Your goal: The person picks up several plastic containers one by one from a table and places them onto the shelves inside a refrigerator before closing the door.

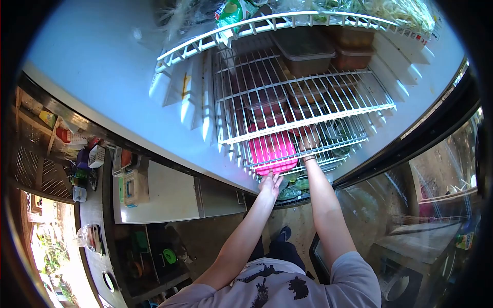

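Note:
A bright pink plastic container [272, 152] sits on a lower wire shelf of the refrigerator, seen partly through the shelf wires above it. My left hand [269, 184] is at its front edge, fingers stretched and apart, seemingly touching its underside. My right hand [308, 139] reaches into the same shelf, just right of the pink container. Wires cross in front of it, and its fingers are too hidden to show what they touch. Bagged green vegetables [336, 131] lie to the right of that hand. More greens [291, 192] are below, between my forearms.
The wire shelf above [308, 122] lies over my hands. Lidded containers [305, 54] stand on it, with more stacked tubs visible through the wires. Bagged produce [400, 15] fills the top shelf. To the left is a white counter [164, 192]; a grey table [416, 238] stands right.

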### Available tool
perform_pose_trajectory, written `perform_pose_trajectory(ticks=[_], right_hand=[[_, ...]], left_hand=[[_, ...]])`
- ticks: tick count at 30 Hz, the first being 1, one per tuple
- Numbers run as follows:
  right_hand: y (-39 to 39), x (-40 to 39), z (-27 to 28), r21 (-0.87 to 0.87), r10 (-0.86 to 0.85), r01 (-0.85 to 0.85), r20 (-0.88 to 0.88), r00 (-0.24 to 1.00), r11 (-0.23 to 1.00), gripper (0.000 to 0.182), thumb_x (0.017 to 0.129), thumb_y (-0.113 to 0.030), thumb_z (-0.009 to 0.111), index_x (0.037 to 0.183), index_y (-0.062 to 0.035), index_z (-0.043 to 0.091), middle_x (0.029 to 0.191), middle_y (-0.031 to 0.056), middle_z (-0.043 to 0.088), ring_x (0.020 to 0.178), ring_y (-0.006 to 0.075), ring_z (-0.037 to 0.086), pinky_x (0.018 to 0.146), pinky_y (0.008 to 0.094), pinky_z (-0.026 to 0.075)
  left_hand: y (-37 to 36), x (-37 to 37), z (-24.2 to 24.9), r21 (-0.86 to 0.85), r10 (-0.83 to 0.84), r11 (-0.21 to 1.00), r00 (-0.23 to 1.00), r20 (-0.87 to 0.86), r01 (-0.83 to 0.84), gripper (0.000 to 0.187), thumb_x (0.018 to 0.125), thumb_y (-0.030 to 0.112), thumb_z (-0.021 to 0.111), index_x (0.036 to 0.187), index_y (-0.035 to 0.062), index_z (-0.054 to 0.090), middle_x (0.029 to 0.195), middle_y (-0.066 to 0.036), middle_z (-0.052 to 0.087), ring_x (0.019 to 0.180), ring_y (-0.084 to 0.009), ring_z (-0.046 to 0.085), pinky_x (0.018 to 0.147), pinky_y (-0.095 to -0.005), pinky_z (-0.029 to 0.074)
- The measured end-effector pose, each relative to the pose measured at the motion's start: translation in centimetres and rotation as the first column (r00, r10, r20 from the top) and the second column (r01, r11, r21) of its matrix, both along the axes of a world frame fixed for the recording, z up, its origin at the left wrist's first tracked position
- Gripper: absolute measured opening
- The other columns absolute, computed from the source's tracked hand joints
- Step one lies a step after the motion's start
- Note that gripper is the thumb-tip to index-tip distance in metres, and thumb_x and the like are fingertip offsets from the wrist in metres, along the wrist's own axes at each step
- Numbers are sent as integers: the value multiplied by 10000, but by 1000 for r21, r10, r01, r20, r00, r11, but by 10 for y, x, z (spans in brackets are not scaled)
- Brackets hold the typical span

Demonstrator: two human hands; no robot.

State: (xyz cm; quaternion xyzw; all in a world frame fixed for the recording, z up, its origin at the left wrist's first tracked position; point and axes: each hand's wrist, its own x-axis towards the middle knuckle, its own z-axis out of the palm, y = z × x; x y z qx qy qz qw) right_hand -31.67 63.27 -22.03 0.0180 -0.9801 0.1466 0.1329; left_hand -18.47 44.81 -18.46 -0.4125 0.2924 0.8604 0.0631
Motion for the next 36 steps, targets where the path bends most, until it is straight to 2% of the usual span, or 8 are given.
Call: perform_pose_trajectory(ticks=[7,17,19,23,30,31,32,36], right_hand=[[-6,-1,7,134,5,-5,2,1000,991,326,881,-169,537,1178,-54,604,1094,101,657,942,256,628,874,400,482],[-3,8,46,329,-7,-39,139,990,943,341,907,-233,476,1180,-87,618,1106,77,643,1076,216,578,955,397,439],[6,-7,-24,236,117,30,-585,803,971,202,841,-178,609,1005,-114,708,854,117,650,961,288,587,1018,558,402],[-12,-4,14,70,-143,149,-93,985,986,334,858,-210,520,1138,-93,660,1174,125,631,1164,286,547,1049,425,388],[2,5,-29,277,12,81,-318,948,957,234,816,-244,581,930,-112,737,893,92,690,996,285,631,995,489,419],[8,-4,-73,288,92,94,-571,815,953,276,826,-263,584,1007,-109,725,914,89,689,1002,283,633,989,504,426],[2,-26,-99,-464,-216,10,-392,894,886,387,864,-278,590,1193,-78,632,1054,120,670,1060,277,619,992,537,423],[1,-15,-91,-158,-140,99,-274,951,982,415,869,-254,601,1236,-60,591,1105,139,649,1079,276,610,989,517,434]], left_hand=[[5,-48,-38,-179,106,975,984,-142,-131,188,927,38,580,1097,111,546,915,-125,673,610,-210,653,465,-268,510],[13,-101,-48,105,192,981,856,-481,-161,450,969,403,496,1354,173,448,1264,-67,583,1152,-229,577,869,-444,532],[6,-110,-72,224,199,970,838,-508,-95,465,970,428,477,1361,179,441,1253,-75,588,1170,-243,567,909,-465,516],[1,-118,-112,157,124,986,847,-517,-49,569,919,561,491,1364,209,447,1247,-49,582,1136,-232,572,927,-503,496],[6,-51,6,-59,-172,985,954,-246,163,437,1008,267,503,1418,203,368,1447,-33,455,1195,-171,544,639,-214,405],[-4,-35,-12,-82,-287,955,830,-478,284,400,1006,206,508,1387,176,389,1388,-43,488,1101,-164,571,680,-231,462],[8,-14,12,-224,-244,960,889,-387,166,434,1001,204,515,1397,108,364,1294,-55,516,1000,-182,583,793,-294,532],[-24,71,80,-364,-557,824,740,-377,435,415,1001,194,514,1348,-6,409,1378,-131,482,1198,-252,563,951,-355,516]])
